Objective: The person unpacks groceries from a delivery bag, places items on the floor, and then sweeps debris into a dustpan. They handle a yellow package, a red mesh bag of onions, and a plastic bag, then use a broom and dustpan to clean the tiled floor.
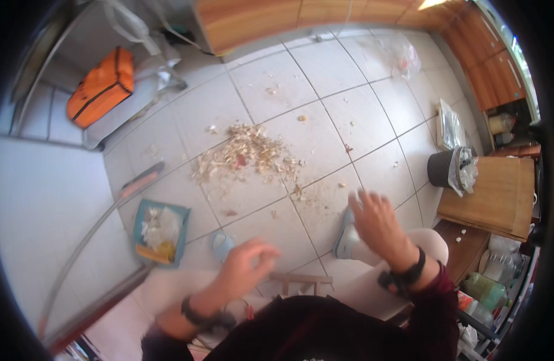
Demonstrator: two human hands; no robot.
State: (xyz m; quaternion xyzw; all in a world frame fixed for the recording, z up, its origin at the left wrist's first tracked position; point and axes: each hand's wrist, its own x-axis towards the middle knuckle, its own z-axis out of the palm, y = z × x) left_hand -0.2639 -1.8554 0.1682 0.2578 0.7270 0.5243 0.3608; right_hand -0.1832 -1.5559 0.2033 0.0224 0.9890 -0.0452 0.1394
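Note:
My left hand (pixel 251 266) is raised over my lap with its fingers apart and nothing in it. My right hand (pixel 376 219) hovers above my right knee, fingers spread and slightly blurred, also empty. Both wrists wear dark bands. On the tiled floor (pixel 277 234) before me lies a heap of dry, pale debris (pixel 254 149) with a small red piece in it, and crumbs are scattered around it. A teal dustpan (pixel 186 225) holding clear plastic and a yellow comb-like piece lies at the left. Beyond it, a broom (pixel 144 178) leans with its long handle against a white surface.
At the left, an orange bag (pixel 103 88) rests on a low shelf. A dark, lined waste bin (pixel 443 169) stands right, beside a wooden board (pixel 493 194). Plastic bottles (pixel 486 289) fill a rack near my right elbow. Wooden cabinets (pixel 488 58) border the floor; a plastic bag (pixel 405 58) lies near them.

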